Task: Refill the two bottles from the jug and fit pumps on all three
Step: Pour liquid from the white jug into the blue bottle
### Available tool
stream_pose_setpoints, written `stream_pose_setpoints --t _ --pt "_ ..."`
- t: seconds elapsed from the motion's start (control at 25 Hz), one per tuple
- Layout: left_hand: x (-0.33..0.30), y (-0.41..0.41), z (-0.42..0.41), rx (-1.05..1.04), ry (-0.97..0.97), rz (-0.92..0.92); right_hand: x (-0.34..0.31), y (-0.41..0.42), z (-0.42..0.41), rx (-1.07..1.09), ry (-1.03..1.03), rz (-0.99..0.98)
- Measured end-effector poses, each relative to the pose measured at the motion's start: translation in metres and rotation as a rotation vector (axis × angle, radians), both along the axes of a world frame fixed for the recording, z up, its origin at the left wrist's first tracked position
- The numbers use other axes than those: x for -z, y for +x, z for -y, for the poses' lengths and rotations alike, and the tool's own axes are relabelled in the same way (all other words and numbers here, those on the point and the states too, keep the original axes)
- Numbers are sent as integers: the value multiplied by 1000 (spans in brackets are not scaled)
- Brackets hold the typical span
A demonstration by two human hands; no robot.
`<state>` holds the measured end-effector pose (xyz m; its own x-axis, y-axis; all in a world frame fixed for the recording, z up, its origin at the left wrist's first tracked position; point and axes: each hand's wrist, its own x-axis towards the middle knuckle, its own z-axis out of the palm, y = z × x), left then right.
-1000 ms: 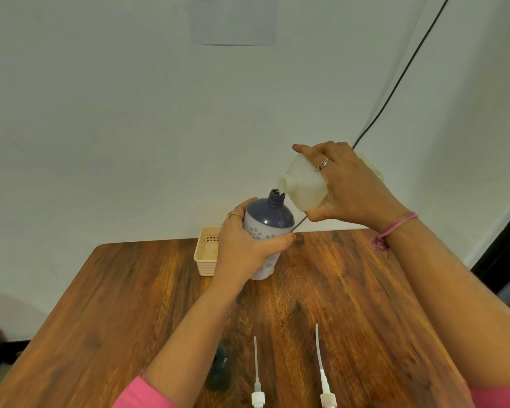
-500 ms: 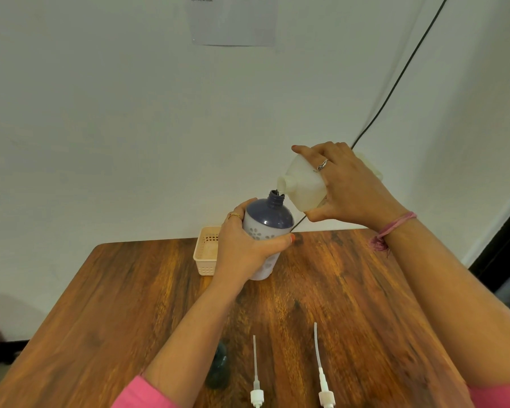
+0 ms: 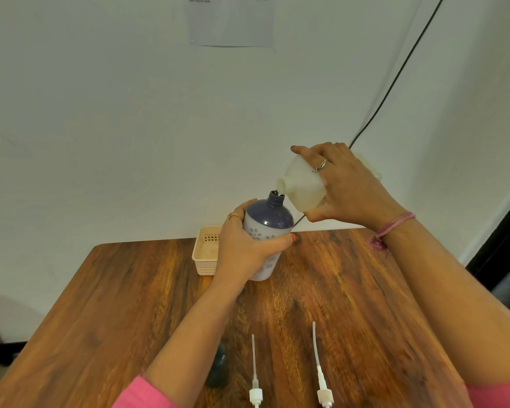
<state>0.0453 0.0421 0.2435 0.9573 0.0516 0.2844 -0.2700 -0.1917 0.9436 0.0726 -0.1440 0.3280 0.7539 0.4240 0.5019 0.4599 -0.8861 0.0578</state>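
A white bottle with a dark blue shoulder and open neck (image 3: 270,222) stands on the wooden table (image 3: 130,304), gripped round its body by my left hand (image 3: 245,245). My right hand (image 3: 348,187) holds a translucent white jug (image 3: 302,184) tilted, its spout just above the bottle's neck. Two white pumps with long tubes (image 3: 254,378) (image 3: 320,372) lie at the near edge. A dark bottle (image 3: 218,369) shows partly behind my left forearm.
A small cream basket (image 3: 205,251) sits behind my left hand near the wall. A black cable (image 3: 395,75) runs down the wall to the table's far edge. A paper sheet (image 3: 230,22) is stuck high on the wall.
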Motion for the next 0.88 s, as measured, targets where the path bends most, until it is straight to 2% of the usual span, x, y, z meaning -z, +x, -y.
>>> stream_pose_setpoints --t 0.64,0.88 --pt "5 -3 6 25 -43 -30 13 -2 9 -3 84 -61" --pt "12 -6 15 27 -73 -51 35 1 22 -8 338 -182"
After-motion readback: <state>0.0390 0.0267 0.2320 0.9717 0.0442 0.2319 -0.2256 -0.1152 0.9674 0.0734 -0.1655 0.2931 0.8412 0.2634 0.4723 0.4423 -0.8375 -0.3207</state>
